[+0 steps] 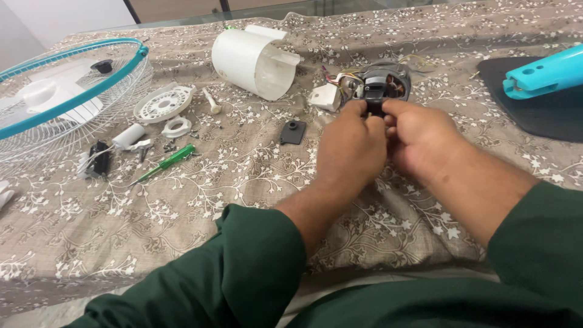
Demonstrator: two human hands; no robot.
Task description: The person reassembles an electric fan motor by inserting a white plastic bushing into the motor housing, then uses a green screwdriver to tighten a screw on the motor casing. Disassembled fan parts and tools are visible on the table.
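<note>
Both hands pinch the black fan motor (381, 88) (wires trailing far side): left hand (352, 149) steadying, right hand (419, 136) gripping, green screwdriver (165, 163) lying left.

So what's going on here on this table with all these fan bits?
A person in green sleeves has a fan taken apart on a flowered cloth. Both hands, the left hand and the right hand, pinch a small black part at the front of the fan motor. The white motor cover lies behind, and the wire guard sits to the left. A green screwdriver and small white pieces lie loose nearby.
</note>
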